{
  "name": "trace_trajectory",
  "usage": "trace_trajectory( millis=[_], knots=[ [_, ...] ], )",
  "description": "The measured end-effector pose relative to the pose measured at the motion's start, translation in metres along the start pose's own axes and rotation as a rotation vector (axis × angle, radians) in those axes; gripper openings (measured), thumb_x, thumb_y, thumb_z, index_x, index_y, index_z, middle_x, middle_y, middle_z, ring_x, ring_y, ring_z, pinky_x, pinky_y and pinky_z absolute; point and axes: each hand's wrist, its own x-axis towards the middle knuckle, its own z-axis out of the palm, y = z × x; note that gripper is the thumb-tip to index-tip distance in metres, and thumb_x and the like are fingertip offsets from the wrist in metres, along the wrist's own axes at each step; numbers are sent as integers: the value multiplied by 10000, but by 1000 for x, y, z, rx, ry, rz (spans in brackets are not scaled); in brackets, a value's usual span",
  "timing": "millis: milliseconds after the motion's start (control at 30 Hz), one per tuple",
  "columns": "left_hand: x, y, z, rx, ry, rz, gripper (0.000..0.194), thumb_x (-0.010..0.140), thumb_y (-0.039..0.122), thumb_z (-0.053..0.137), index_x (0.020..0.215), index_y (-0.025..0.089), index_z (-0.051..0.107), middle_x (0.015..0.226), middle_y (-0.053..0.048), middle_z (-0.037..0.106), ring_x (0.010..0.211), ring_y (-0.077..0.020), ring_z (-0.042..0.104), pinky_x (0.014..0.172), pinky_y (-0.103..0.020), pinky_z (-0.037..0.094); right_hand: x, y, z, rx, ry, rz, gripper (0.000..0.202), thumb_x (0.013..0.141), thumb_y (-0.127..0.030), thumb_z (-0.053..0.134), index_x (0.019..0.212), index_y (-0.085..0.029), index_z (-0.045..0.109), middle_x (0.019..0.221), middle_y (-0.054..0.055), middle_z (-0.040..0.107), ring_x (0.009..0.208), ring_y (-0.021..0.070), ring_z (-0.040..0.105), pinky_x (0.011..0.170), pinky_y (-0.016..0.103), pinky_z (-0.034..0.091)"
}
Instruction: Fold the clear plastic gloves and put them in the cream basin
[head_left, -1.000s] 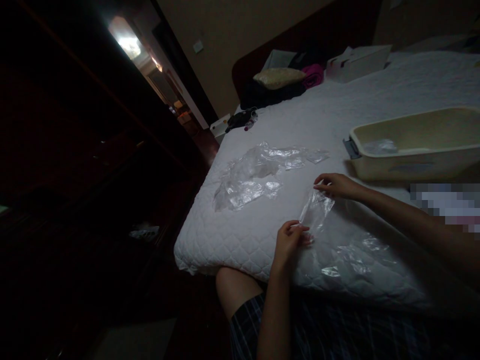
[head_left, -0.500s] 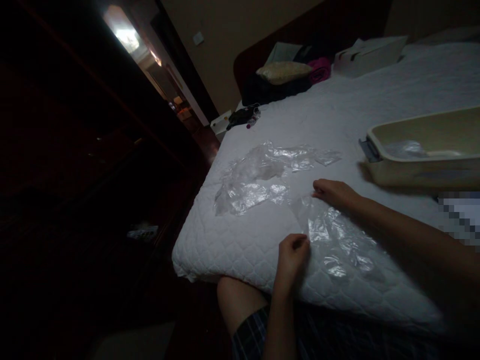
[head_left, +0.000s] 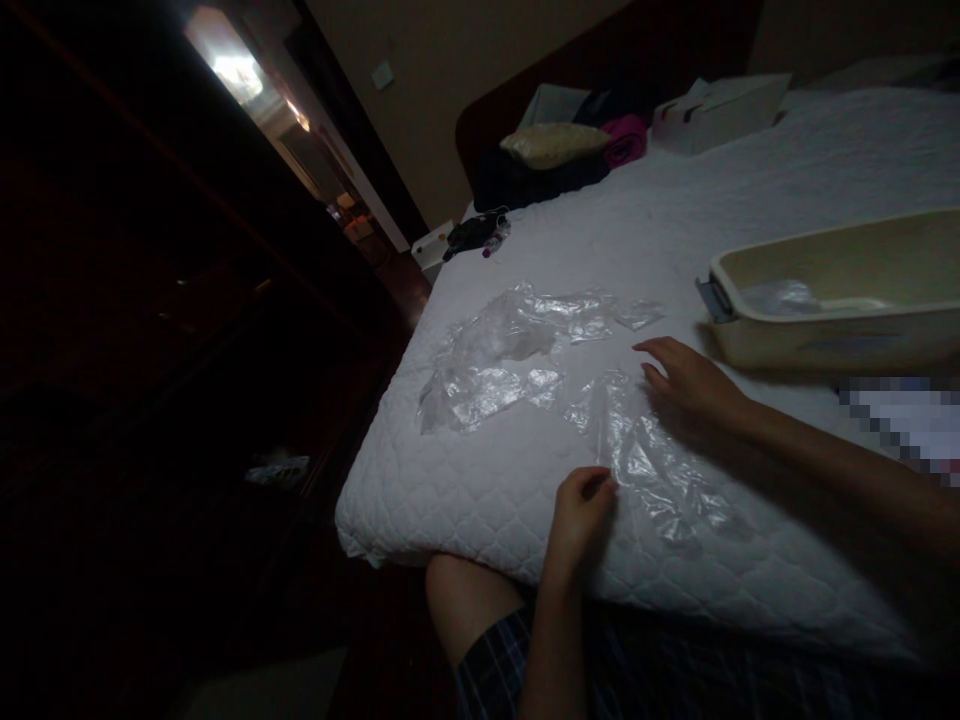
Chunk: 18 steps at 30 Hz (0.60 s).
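By the near edge of the bed (head_left: 457, 495) we see clear plastic film (head_left: 637, 462) laid out but, we judge, not yet smoothed, left hand (head_left: 583, 515) pinching its margin, right hand (head_left: 691, 385) fingers spread, apart.

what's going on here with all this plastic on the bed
A person is handling clear plastic at the edge of a white bed. The left hand has its fingertips at the plastic's near edge; whether it grips is hard to tell. The right hand is open, holding nothing visible. More crumpled plastic lies farther left, and a cream tub stands to the right.
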Motion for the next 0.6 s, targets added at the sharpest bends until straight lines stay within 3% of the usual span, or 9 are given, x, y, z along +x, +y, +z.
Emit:
trace_trajectory(
  millis=[100, 233, 333, 433, 500, 600],
  knots=[
    [-5, 2, -2, 184, 35, 204, 165, 856, 186, 581, 967, 163, 701, 1114, -108, 669, 1061, -205, 641, 959, -343, 513, -34, -9, 1, -114, 12, -72, 490, 938, -377, 372, 1374, -170, 461, 1360, 162, 537, 1248, 305, 517, 1008, 482, 457],
    [7, 5, -4, 683, 278, 465, 288, 935, 202, 447, 1146, 149, 634, 1403, -145, 501, 1364, -260, 422, 1118, -449, 398, -72, -5, 15, -219, -113, -167, 592, 939, -467, 375, 1464, -193, 361, 1482, 162, 425, 1343, 318, 420, 1071, 530, 376],
    [30, 5, -10, 987, 179, 611, 409, 953, 271, 439, 1326, 117, 500, 1493, -158, 407, 1441, -278, 291, 1167, -496, 317, -88, 7, 23, -292, -201, -143, 660, 920, -554, 359, 1477, -201, 363, 1517, 156, 373, 1400, 340, 321, 1109, 577, 278],
    [49, -4, -20, 1164, -1, 618, 547, 945, 415, 463, 1381, 87, 432, 1461, -178, 448, 1402, -291, 366, 1164, -505, 315, -97, 23, 26, -312, -247, -96, 700, 903, -608, 335, 1499, -241, 333, 1545, 124, 326, 1419, 340, 276, 1124, 587, 224],
    [54, -13, -25, 1201, -12, 629, 557, 952, 439, 435, 1381, 85, 427, 1468, -169, 442, 1400, -275, 372, 1170, -488, 308, -100, 32, 25, -312, -252, -100, 723, 896, -631, 328, 1514, -257, 297, 1561, 108, 288, 1427, 337, 254, 1134, 583, 195],
    [56, -23, -26, 1219, 62, 674, 562, 950, 437, 430, 1396, 95, 398, 1512, -179, 367, 1428, -272, 320, 1162, -494, 311, -101, 40, 22, -307, -250, -99, 755, 886, -653, 338, 1528, -264, 254, 1575, 101, 241, 1433, 340, 230, 1141, 577, 177]
  ],
)
